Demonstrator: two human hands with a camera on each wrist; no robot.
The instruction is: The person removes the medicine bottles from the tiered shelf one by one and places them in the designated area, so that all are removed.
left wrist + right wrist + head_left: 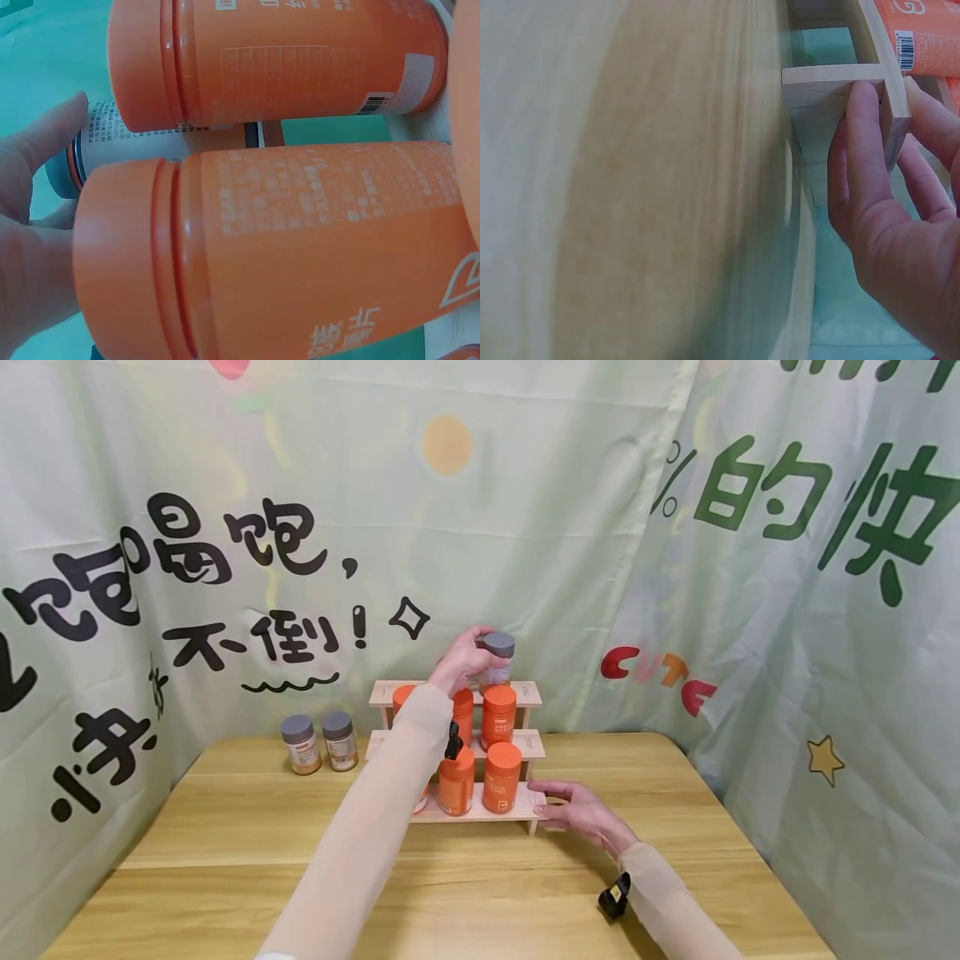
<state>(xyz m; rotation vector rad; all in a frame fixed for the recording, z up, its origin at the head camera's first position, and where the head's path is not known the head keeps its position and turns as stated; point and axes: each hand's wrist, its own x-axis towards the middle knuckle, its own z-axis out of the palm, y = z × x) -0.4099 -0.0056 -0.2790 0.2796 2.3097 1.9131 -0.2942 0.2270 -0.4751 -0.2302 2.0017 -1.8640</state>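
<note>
At the top of a three-tier wooden rack (531,745), my left hand (459,662) grips a grey-capped bottle (499,644) by its cap. The left wrist view shows fingers around that cap, the bottle's pale label (150,142) partly hidden behind orange bottles (315,202). My right hand (581,814) pinches the right end of the rack's lowest shelf (896,120), thumb on one face and fingers on the other. Orange bottles stand on the lower two tiers, such as one at the front right (502,778); my left forearm hides some of them.
Two more grey-capped bottles (302,744) stand on the wooden table (600,877) left of the rack. A printed light-green curtain (525,485) hangs behind and along both sides of the table.
</note>
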